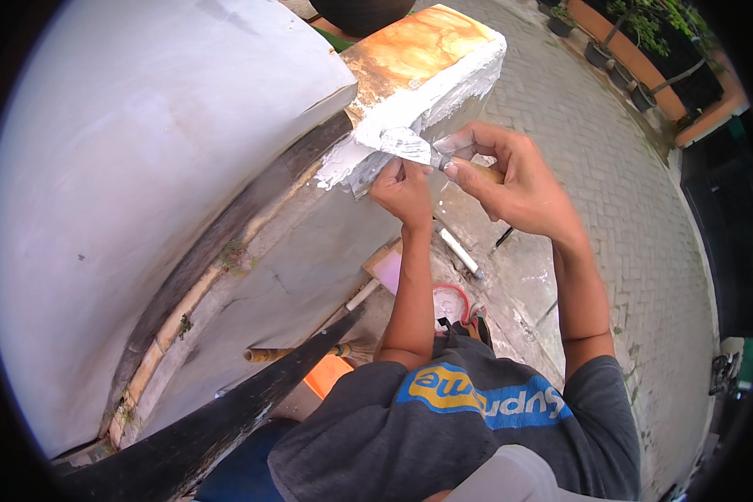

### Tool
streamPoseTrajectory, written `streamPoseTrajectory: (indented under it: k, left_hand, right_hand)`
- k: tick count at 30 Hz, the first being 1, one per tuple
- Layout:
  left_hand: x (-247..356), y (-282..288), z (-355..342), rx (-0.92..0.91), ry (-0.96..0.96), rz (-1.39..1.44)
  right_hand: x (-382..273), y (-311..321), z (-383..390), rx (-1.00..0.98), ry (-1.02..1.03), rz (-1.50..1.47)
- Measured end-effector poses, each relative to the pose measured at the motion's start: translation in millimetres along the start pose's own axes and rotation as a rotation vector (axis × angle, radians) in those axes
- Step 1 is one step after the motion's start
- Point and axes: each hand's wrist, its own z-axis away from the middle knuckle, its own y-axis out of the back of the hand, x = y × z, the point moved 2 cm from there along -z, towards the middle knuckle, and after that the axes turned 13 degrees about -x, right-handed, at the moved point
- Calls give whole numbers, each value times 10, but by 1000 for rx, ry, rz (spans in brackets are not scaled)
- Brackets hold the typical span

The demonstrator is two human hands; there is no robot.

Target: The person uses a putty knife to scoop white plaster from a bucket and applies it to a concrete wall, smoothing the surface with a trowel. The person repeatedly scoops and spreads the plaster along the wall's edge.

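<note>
My right hand [519, 180] is closed around the handle of a putty knife [406, 144]. White paste coats its wide blade, which lies at the near corner of a wall ledge [427, 42]. More white paste [464, 84] covers the ledge's right edge, while its top is stained orange. Just below the blade is my left hand [403, 197], its fingers bent in against the corner. A grey flat piece [368, 173] shows beside those fingertips; whether they grip it is hidden.
A curved grey wall [167, 167] fills the left. Below are a red-rimmed bucket [450, 289] with white paste, a white tube [460, 253] and a black beam [217, 435]. Brick paving [594, 176] runs along the right, with potted plants [598, 54] beyond. A dark round pot [356, 12] stands behind the ledge.
</note>
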Motion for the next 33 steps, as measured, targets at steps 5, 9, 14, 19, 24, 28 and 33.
streamPoseTrajectory:
  k: [5,9,14,19,24,28,33]
  left_hand:
    - [-28,-28,16,-6,107,146]
    - [-41,-71,19,-15,80,226]
    - [-62,3,34,-105,88,80]
    - [-26,48,45,-189,62,-3]
    - [-52,127,56,-265,-47,-231]
    - [26,185,147,-296,-178,-550]
    - [-117,459,331,-285,22,-471]
  right_hand:
    - [183,179,456,65,-29,-383]
    - [651,259,706,186,-43,-498]
    - [1181,27,612,297,-46,-422]
    - [1554,-259,427,276,29,-575]
    - [1734,-253,340,282,52,-338]
    - [1863,-233,273,269,98,-310]
    - [2038,-338,243,231,126,-558]
